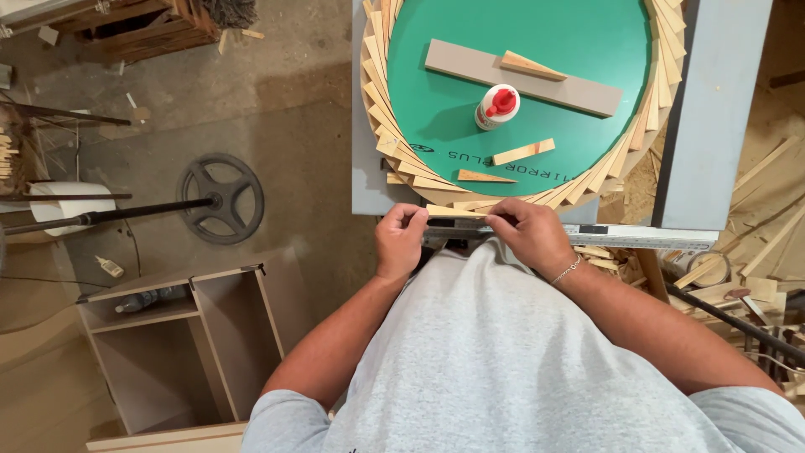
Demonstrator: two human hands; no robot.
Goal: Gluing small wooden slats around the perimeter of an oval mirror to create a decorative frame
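Observation:
A green round panel (pixel 537 50) lies on the grey table (pixel 713 109), ringed by a band of overlapping wooden wedges (pixel 394 147). My left hand (pixel 399 241) and my right hand (pixel 530 235) each pinch one end of a thin wooden strip (pixel 457 211) at the table's near edge, just below the ring. A metal ruler (pixel 646 237) runs along that edge under my right hand. On the green panel stand a white glue bottle with a red cap (pixel 497 107), a grey board (pixel 524 78) and loose wooden wedges (pixel 523 152).
A weight plate on a black bar (pixel 222 200) lies on the dusty floor at left. An open wooden cabinet (pixel 180 335) sits at lower left with a small glue bottle (pixel 109 267) nearby. Wood offcuts (pixel 755 252) pile up at right.

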